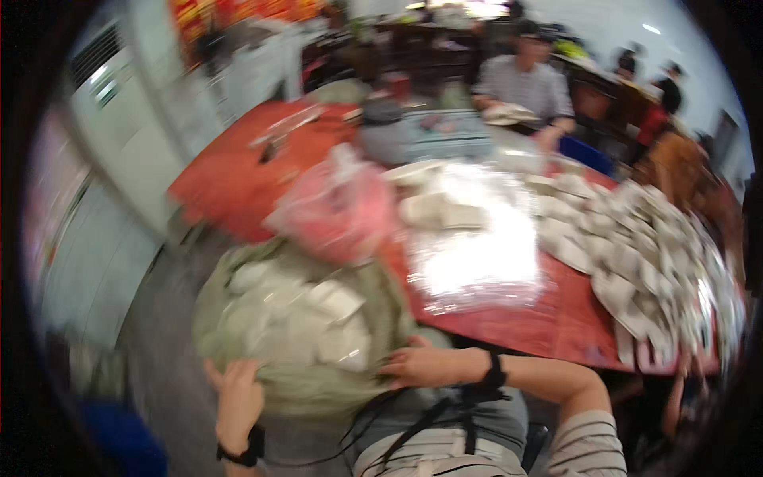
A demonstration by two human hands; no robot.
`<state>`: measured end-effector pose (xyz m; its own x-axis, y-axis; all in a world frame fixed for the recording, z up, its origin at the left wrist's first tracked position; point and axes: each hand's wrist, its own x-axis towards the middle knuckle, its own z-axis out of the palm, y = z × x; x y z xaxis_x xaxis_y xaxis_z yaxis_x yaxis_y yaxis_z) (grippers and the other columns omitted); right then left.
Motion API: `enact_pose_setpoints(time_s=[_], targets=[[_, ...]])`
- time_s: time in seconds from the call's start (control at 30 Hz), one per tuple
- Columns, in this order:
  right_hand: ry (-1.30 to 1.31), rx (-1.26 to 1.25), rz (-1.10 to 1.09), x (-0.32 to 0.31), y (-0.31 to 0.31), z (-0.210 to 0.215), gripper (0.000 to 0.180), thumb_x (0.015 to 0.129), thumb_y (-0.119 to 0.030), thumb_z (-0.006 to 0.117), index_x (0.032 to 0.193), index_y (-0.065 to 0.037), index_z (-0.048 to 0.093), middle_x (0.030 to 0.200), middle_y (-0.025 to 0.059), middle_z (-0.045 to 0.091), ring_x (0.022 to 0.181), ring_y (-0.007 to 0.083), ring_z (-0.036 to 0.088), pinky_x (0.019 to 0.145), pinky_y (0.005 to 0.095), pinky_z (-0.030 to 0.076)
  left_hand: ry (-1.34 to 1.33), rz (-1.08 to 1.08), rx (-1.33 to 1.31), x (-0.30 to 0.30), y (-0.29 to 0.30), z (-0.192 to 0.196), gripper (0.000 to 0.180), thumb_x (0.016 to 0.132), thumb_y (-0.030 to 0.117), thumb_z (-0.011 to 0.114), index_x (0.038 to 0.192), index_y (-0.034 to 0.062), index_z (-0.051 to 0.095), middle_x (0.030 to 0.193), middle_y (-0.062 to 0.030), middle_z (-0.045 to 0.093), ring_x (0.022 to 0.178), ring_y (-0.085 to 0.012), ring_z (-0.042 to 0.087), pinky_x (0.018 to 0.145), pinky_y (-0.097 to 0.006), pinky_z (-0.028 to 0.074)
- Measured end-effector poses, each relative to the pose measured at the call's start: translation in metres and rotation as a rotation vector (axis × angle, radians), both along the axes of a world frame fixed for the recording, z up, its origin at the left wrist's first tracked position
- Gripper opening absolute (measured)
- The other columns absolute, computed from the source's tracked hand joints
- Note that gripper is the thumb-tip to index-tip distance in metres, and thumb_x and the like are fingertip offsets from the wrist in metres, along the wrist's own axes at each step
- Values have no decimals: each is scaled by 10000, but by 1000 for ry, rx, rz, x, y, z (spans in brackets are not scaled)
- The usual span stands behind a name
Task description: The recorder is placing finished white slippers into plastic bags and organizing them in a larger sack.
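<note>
A pale green woven sack stands with its mouth wide at the table's near left edge. Inside it lie several flat off-white pieces in clear plastic wrapping. My left hand is closed on the sack's near left rim, with one finger sticking out to the side. At the near right rim my right hand has its fingers bent onto the sack's cloth. Motion blur softens both hands, and the fingertips are partly hidden.
A red-covered table bears a pink plastic bag, shiny clear plastic bags and a heap of off-white cloth pieces. Across it sits a person holding a similar piece. A blue object is at the lower left.
</note>
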<state>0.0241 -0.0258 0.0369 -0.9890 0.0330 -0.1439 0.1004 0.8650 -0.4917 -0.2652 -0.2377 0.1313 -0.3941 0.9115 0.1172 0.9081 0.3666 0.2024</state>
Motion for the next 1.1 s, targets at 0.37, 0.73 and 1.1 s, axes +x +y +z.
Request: enact_pose_setpoints(time_s=[0.37, 0.73, 1.1], targets=[[268, -62, -575, 207, 43, 23, 380, 874, -122, 632, 1239, -16, 622, 1158, 205, 648, 1072, 393, 615, 926, 444, 491, -144, -994, -252, 130, 138, 37, 736, 836, 67, 633, 1515, 121, 354, 1462, -266, 409, 1371, -428, 364, 1129, -522, 292], [407, 281, -1617, 447, 72, -7, 315, 884, -97, 631, 1186, -19, 673, 1000, 204, 710, 883, 354, 689, 792, 411, 543, -88, -1136, -485, 249, 291, -77, 849, 833, 320, 763, 1537, 298, 289, 1597, -209, 190, 1438, -512, 202, 1048, -779, 208], [759, 710, -1851, 538, 126, 29, 244, 862, -75, 590, 1066, -13, 709, 1032, 220, 686, 979, 393, 645, 891, 439, 508, -20, -907, -453, 241, 320, -132, 883, 797, 329, 769, 1545, 260, 305, 1566, -262, 152, 1433, -514, 111, 1083, -699, 187]])
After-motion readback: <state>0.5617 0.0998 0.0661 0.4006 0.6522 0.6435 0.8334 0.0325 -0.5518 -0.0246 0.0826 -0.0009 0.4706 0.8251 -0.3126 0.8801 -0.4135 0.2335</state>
